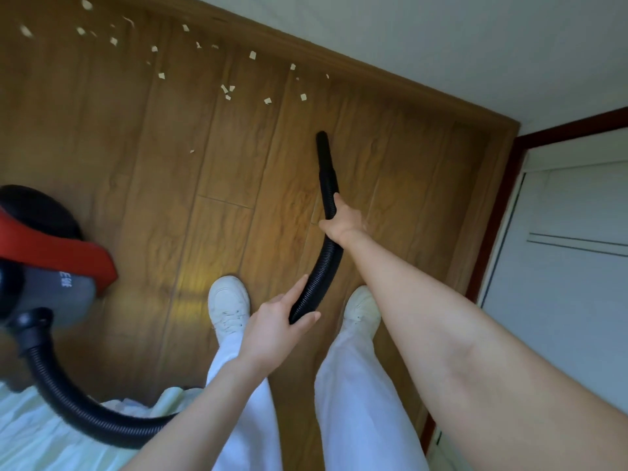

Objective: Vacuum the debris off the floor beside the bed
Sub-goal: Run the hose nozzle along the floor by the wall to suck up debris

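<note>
Several pale paper scraps [227, 91] lie scattered on the wooden floor [142, 137] at the top left, along the skirting board. A black ribbed vacuum hose [321, 277] runs forward to a smooth black nozzle [322, 147], whose tip hangs short of the scraps and to their right. My right hand [343, 220] grips the hose just behind the nozzle. My left hand [275, 326] holds the hose lower down, fingers curled round it. The red and black vacuum body [47, 256] stands on the floor at the left.
A brown skirting board [339, 59] and white wall bound the floor at the top. A white door with a dark red frame [503, 198] is on the right. Pale bedding [40, 433] lies bottom left. My white shoes [227, 304] stand mid-floor.
</note>
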`<act>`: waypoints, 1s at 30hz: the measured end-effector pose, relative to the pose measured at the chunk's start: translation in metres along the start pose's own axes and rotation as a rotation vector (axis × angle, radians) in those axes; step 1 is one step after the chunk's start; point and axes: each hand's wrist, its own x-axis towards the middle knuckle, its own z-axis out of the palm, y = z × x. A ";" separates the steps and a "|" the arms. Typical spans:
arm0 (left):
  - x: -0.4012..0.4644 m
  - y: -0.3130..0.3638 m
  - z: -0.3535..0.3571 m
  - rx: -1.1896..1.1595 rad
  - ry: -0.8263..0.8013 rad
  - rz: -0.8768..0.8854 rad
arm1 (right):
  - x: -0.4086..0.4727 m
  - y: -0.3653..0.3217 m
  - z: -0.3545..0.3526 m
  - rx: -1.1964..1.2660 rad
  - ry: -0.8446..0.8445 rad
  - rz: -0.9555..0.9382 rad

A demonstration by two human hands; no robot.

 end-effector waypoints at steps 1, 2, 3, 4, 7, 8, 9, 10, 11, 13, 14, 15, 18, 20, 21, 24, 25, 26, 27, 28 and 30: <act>0.004 -0.003 -0.006 0.005 -0.003 0.000 | 0.002 -0.005 0.002 0.000 0.011 0.001; 0.009 -0.006 -0.011 0.010 -0.006 0.006 | 0.005 -0.010 0.002 0.000 0.024 0.000; 0.015 -0.008 -0.018 0.009 -0.010 0.015 | 0.008 -0.016 0.001 -0.005 0.037 -0.001; 0.022 -0.009 -0.025 -0.001 -0.011 0.023 | 0.013 -0.024 -0.002 -0.018 0.049 -0.003; 0.047 -0.008 -0.050 -0.019 0.002 0.023 | 0.031 -0.054 -0.012 -0.065 0.073 -0.022; 0.055 -0.006 -0.059 -0.027 0.008 0.018 | 0.037 -0.065 -0.015 -0.075 0.076 -0.034; 0.062 -0.005 -0.068 -0.041 0.009 0.011 | 0.043 -0.077 -0.019 -0.085 0.079 -0.045; 0.068 -0.003 -0.076 -0.060 0.009 0.004 | 0.047 -0.088 -0.023 -0.097 0.080 -0.054; 0.074 -0.003 -0.084 -0.076 0.007 -0.003 | 0.052 -0.098 -0.026 -0.110 0.080 -0.061; 0.081 -0.003 -0.097 -0.105 0.002 -0.011 | 0.058 -0.114 -0.029 -0.136 0.080 -0.075; 0.083 -0.004 -0.102 -0.120 0.000 -0.015 | 0.059 -0.120 -0.029 -0.147 0.081 -0.084; 0.084 -0.006 -0.107 -0.134 -0.003 -0.020 | 0.058 -0.126 -0.029 -0.154 0.077 -0.094; 0.080 -0.010 -0.115 -0.131 -0.006 -0.034 | 0.054 -0.135 -0.023 -0.141 0.058 -0.114; 0.077 -0.011 -0.117 -0.094 0.001 -0.047 | 0.053 -0.133 -0.018 -0.128 0.067 -0.093; 0.076 -0.011 -0.117 -0.074 0.001 -0.053 | 0.052 -0.131 -0.016 -0.122 0.081 -0.069; 0.077 -0.006 -0.116 -0.013 -0.030 -0.050 | 0.049 -0.118 -0.014 -0.100 0.118 0.007; 0.077 -0.004 -0.115 0.002 -0.042 -0.046 | 0.049 -0.113 -0.015 -0.090 0.128 0.030; 0.078 -0.001 -0.113 0.013 -0.049 -0.044 | 0.050 -0.109 -0.017 -0.082 0.137 0.048; 0.080 0.002 -0.112 0.020 -0.051 -0.041 | 0.051 -0.105 -0.021 -0.075 0.147 0.063; 0.083 0.005 -0.112 0.027 -0.051 -0.036 | 0.053 -0.103 -0.025 -0.069 0.158 0.074; 0.091 0.010 -0.111 0.040 -0.051 -0.021 | 0.057 -0.101 -0.033 -0.060 0.182 0.096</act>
